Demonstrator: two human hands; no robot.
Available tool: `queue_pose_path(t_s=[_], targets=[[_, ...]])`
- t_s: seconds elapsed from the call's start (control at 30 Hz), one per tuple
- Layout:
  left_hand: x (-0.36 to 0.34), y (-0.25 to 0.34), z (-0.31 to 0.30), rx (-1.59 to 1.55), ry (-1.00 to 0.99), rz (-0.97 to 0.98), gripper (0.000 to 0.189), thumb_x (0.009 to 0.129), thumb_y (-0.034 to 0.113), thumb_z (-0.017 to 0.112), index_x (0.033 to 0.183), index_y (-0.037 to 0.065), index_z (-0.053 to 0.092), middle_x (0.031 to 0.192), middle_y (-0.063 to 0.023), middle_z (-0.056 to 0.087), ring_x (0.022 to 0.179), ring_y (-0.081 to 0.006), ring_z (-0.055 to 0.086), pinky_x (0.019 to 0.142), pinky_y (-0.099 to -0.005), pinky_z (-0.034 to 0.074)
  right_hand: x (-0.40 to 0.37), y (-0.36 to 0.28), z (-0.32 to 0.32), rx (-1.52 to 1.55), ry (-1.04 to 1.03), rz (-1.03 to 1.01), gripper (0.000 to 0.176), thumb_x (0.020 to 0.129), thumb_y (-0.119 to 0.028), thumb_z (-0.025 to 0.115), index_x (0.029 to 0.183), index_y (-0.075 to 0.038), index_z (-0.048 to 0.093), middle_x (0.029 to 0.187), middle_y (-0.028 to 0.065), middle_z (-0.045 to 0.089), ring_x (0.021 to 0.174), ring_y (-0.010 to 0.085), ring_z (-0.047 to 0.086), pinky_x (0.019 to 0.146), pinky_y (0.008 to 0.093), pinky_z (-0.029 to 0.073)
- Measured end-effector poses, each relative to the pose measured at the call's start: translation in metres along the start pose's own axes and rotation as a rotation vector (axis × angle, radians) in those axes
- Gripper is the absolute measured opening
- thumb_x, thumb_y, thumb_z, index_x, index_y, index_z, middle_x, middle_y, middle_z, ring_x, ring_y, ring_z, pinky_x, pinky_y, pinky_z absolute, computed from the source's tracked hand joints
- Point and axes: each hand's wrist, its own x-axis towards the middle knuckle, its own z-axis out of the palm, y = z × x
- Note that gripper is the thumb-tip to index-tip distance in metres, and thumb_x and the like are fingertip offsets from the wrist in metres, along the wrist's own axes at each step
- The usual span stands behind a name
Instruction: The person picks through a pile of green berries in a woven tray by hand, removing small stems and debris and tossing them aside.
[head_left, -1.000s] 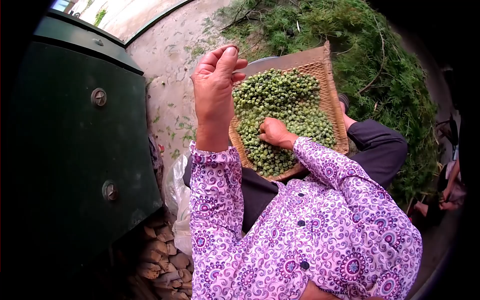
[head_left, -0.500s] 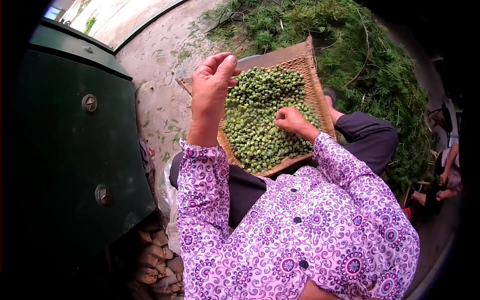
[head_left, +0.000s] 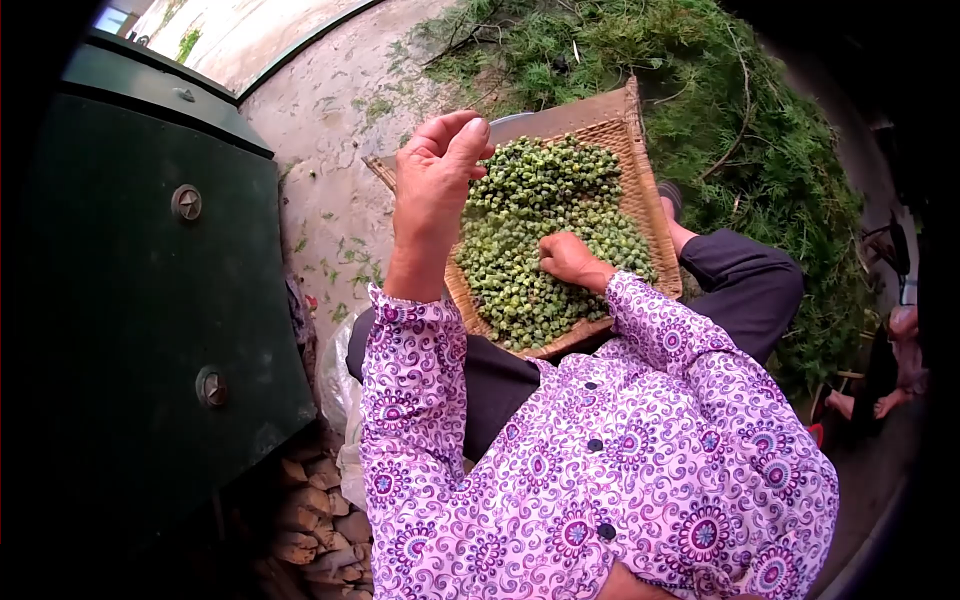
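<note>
A woven wicker tray (head_left: 650,225) rests across my lap, covered with small green cones (head_left: 535,215). My left hand (head_left: 438,180) is raised at the tray's left side, its fingers curled in and the thumb pressed against them. Whatever it may be pinching is too small or hidden to make out. Low over the cones in the middle of the tray, my right hand (head_left: 575,260) points its bent fingers down into them. The back of that hand hides the fingertips, so I cannot see what they grip.
Cut green conifer branches (head_left: 760,150) lie heaped beyond the tray and to the right. A dark green metal door (head_left: 150,290) stands on the left, with chopped wood (head_left: 325,520) below it. A clear plastic bag (head_left: 342,385) is by my left knee. Another person's hand (head_left: 885,402) shows at far right.
My right hand has moved left and a little towards me over the cones. My left hand keeps its pinched pose, and the view has shifted slightly.
</note>
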Motion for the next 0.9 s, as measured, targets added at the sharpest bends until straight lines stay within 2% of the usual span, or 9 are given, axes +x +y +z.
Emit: queue_pose_path(t_s=[0.13, 0.2, 0.27, 0.4, 0.5, 0.63, 0.7, 0.8, 0.9], targets=[[-0.001, -0.003, 0.002, -0.013, -0.006, -0.006, 0.028, 0.084, 0.023, 0.063, 0.102, 0.001, 0.059, 0.086, -0.0025, 0.063, 0.073, -0.0079, 0.058, 0.061, -0.0194, 0.046, -0.004, -0.009, -0.021, 0.042, 0.043, 0.094, 0.009, 0.069, -0.009, 0.057, 0.068, 0.001, 0.057, 0.066, 0.0149, 0.061, 0.059, 0.0257, 0.061, 0.061, 0.0362, 0.049], [-0.001, -0.005, 0.001, -0.002, -0.018, -0.008, 0.026, 0.085, 0.021, 0.061, 0.102, 0.001, 0.059, 0.091, -0.0045, 0.063, 0.074, -0.0092, 0.06, 0.061, -0.0195, 0.046, -0.003, -0.018, -0.032, 0.497, -0.005, 0.369, 0.008, 0.072, -0.006, 0.057, 0.07, 0.001, 0.057, 0.069, 0.0128, 0.062, 0.057, 0.0215, 0.061, 0.06, 0.0341, 0.05], [-0.002, -0.006, 0.0, 0.012, -0.03, -0.008, 0.024, 0.086, 0.019, 0.058, 0.103, 0.001, 0.059, 0.095, -0.0066, 0.063, 0.075, -0.0105, 0.061, 0.061, -0.0195, 0.047, 0.002, -0.022, -0.032, 0.492, 0.008, 0.355, 0.007, 0.074, -0.005, 0.057, 0.073, 0.002, 0.058, 0.071, 0.0108, 0.063, 0.056, 0.0191, 0.061, 0.06, 0.0332, 0.05], [-0.006, -0.003, -0.001, 0.038, -0.06, -0.015, 0.025, 0.086, 0.019, 0.06, 0.103, 0.001, 0.059, 0.094, -0.0058, 0.063, 0.077, -0.0102, 0.061, 0.062, -0.0199, 0.047, 0.021, -0.018, -0.003, 0.035, 0.015, 0.042, 0.018, 0.071, -0.018, 0.063, 0.075, -0.001, 0.063, 0.071, 0.0174, 0.062, 0.07, 0.0293, 0.062, 0.066, 0.0376, 0.05], [-0.006, -0.004, -0.005, 0.051, -0.069, 0.014, 0.026, 0.085, 0.018, 0.06, 0.104, 0.0, 0.059, 0.093, -0.0055, 0.063, 0.077, -0.0105, 0.061, 0.063, -0.0203, 0.047, 0.031, -0.035, 0.006, -0.152, -0.024, 0.215, 0.02, 0.071, -0.02, 0.062, 0.074, 0.0, 0.063, 0.073, 0.0205, 0.062, 0.071, 0.033, 0.062, 0.068, 0.0411, 0.05], [-0.004, -0.001, -0.007, 0.06, -0.066, -0.004, 0.025, 0.085, 0.018, 0.06, 0.103, 0.0, 0.059, 0.092, -0.0051, 0.063, 0.077, -0.0099, 0.06, 0.064, -0.0208, 0.047, 0.039, -0.031, 0.025, -0.254, 0.04, 0.216, 0.018, 0.068, -0.019, 0.06, 0.071, -0.002, 0.064, 0.07, 0.0197, 0.061, 0.067, 0.0349, 0.061, 0.066, 0.0426, 0.049], [-0.004, 0.001, -0.005, 0.073, -0.067, 0.001, 0.025, 0.085, 0.018, 0.06, 0.103, 0.001, 0.06, 0.091, -0.005, 0.063, 0.077, -0.01, 0.06, 0.064, -0.0209, 0.047, 0.035, -0.032, 0.02, -0.139, -0.026, 0.261, 0.014, 0.068, -0.012, 0.055, 0.071, 0.0, 0.064, 0.076, 0.0196, 0.063, 0.071, 0.0337, 0.061, 0.069, 0.0403, 0.05], [-0.006, -0.001, -0.001, 0.086, -0.086, 0.005, 0.025, 0.085, 0.019, 0.061, 0.103, 0.001, 0.059, 0.089, -0.0037, 0.062, 0.077, -0.0086, 0.058, 0.065, -0.0205, 0.045, 0.027, -0.022, 0.007, 0.081, 0.0, 0.181, 0.018, 0.065, -0.017, 0.06, 0.071, -0.001, 0.066, 0.073, 0.0165, 0.064, 0.066, 0.0291, 0.062, 0.066, 0.0376, 0.05], [-0.006, -0.009, 0.0, 0.306, -0.159, -0.037, 0.03, 0.084, 0.02, 0.062, 0.103, -0.002, 0.058, 0.085, -0.0017, 0.06, 0.075, -0.0057, 0.054, 0.066, -0.0196, 0.044, 0.009, -0.039, -0.028, 0.615, -0.02, 0.367, 0.014, 0.071, -0.016, 0.062, 0.07, -0.002, 0.064, 0.063, 0.0031, 0.061, 0.052, 0.0109, 0.055, 0.052, 0.0249, 0.047]])
